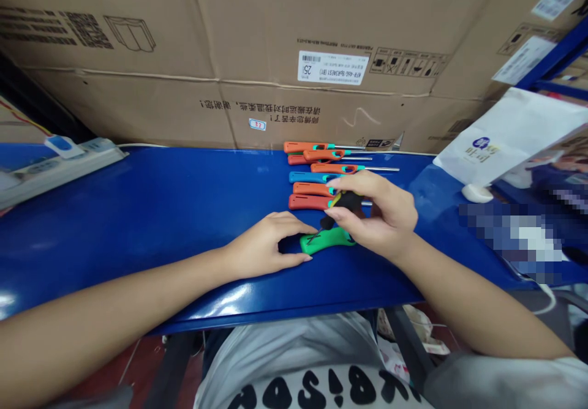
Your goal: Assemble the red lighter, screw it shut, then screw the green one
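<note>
A green long-nosed lighter (324,241) lies on the blue table near its front edge. My left hand (266,243) steadies its left end between thumb and fingers. In my right hand (381,216) is a screwdriver (346,204) with a black and yellow handle, tilted so that its tip meets the dark slots in the lighter's handle. The lighter's right end is hidden under that hand. Just beyond lie a red lighter (310,202), an orange lighter (310,188) and a blue lighter (307,177), partly covered by my right hand.
More orange lighters (331,168) lie farther back, metal nozzles pointing right. A large cardboard box (257,100) stands along the table's (184,213) rear. At the left is a power strip (59,167); at the right, a white paper bag (500,133) and a white rounded object (476,193).
</note>
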A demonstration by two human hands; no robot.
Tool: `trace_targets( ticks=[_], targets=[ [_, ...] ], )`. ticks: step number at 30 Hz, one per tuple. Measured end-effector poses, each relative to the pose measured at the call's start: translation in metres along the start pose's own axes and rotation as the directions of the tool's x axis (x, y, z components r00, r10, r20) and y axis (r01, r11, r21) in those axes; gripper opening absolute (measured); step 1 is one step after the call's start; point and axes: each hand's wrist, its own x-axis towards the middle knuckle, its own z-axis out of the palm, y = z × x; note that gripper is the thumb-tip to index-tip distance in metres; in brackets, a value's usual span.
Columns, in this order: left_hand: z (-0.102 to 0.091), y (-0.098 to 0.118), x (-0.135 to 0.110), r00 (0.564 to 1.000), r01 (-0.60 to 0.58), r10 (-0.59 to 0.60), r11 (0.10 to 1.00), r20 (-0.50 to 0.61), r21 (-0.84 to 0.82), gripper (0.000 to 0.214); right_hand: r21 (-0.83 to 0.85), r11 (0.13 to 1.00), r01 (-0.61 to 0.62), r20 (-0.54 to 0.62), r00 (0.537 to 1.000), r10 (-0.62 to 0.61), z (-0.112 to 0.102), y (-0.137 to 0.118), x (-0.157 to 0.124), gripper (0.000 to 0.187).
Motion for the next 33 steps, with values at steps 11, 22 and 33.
trace_targets(
  ticks=[11, 22, 33],
  targets=[
    [0.0004, -0.0010, -0.0001, 1.000, -0.013, 0.013, 1.000, -0.013, 0.011, 0.036, -0.019, 1.000, 0.005, 0.092, 0.996, -0.003, -0.0022, -0.0019, 0.0023, 0.039],
    [0.0002, -0.0002, 0.0000, 1.000, 0.004, -0.004, 1.000, 0.000, 0.011, 0.036, -0.033, 0.999, -0.033, 0.079, 0.996, 0.035, -0.0019, -0.0031, 0.0029, 0.035],
    [0.0007, -0.0008, -0.0002, 1.000, -0.011, 0.011, 1.000, -0.007, 0.008, 0.036, 0.026, 0.995, -0.096, 0.098, 0.991, 0.093, -0.0025, -0.0053, 0.0031, 0.041]
  ],
)
